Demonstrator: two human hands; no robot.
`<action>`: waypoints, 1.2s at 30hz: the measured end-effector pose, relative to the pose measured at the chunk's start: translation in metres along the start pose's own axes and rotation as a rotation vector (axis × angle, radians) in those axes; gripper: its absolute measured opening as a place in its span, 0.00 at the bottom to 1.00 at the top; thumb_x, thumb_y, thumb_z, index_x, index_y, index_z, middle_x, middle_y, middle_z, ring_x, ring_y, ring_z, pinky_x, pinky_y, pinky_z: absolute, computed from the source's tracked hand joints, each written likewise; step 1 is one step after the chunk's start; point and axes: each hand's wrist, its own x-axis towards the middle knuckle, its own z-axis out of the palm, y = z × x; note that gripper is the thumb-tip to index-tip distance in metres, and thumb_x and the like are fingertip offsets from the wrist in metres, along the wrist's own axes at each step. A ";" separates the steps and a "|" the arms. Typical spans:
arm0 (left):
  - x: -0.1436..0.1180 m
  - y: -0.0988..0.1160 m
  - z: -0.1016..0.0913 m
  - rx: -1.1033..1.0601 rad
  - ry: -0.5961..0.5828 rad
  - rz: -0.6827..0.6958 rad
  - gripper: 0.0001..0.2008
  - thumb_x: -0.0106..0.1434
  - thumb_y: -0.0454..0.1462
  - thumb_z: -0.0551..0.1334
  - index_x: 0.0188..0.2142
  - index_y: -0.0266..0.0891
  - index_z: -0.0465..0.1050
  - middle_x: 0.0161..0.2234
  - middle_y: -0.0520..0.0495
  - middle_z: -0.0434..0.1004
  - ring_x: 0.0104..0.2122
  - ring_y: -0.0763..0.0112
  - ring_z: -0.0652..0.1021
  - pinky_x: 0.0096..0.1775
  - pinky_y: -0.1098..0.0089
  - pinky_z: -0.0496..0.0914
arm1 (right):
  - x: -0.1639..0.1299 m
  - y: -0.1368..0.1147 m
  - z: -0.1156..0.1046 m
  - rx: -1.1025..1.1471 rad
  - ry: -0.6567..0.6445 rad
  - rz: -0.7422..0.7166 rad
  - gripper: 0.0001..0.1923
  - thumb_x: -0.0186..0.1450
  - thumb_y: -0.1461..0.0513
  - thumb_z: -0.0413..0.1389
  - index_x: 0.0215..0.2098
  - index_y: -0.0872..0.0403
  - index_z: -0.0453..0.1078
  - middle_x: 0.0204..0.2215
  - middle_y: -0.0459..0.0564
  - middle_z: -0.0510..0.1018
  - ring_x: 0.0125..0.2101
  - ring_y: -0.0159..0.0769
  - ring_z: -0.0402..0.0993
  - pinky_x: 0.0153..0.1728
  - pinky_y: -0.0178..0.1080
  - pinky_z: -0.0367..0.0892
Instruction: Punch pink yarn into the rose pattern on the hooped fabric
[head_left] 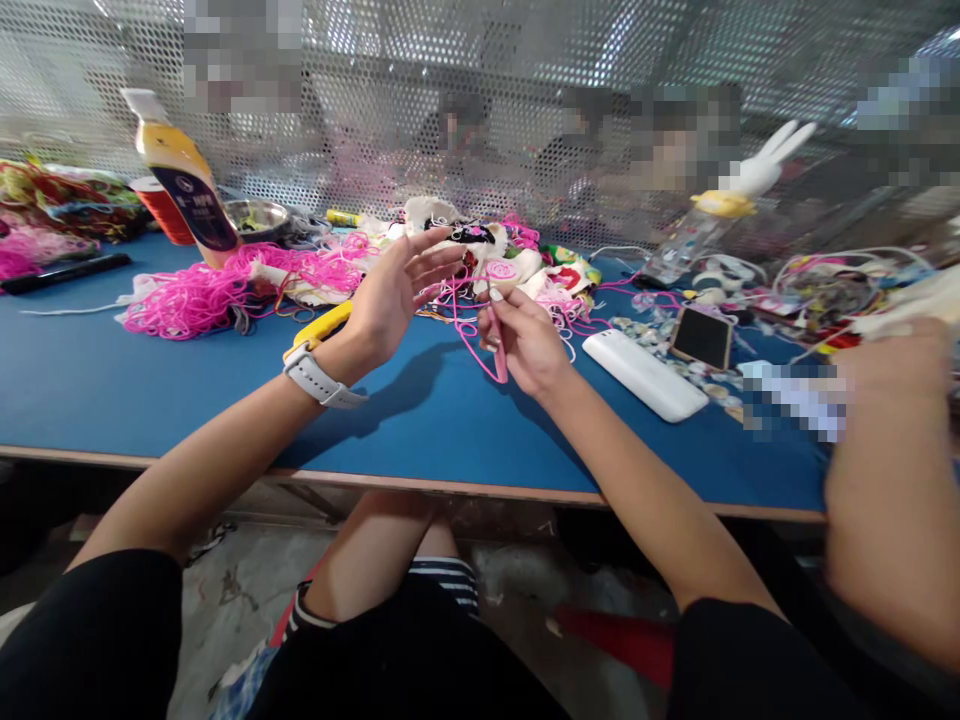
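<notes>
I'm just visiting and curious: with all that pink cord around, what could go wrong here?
The cord strung between the left hand and right hand might snag in the loose pile behind. The bottle stands close to that pile; a tug could tip it. The phone lies among clutter and might get dragged.

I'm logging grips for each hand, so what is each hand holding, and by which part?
The right hand pinches a pink cord near its upper end, the rest hanging below. The left hand is open, holding nothing.
</notes>
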 end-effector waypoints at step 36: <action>-0.025 -0.015 0.007 0.973 -0.321 1.263 0.09 0.65 0.32 0.60 0.44 0.41 0.75 0.42 0.45 0.80 0.29 0.76 0.78 0.28 0.74 0.69 | 0.000 -0.003 0.006 -0.008 0.009 -0.056 0.08 0.59 0.60 0.60 0.30 0.53 0.66 0.21 0.41 0.66 0.21 0.25 0.61 0.23 0.29 0.59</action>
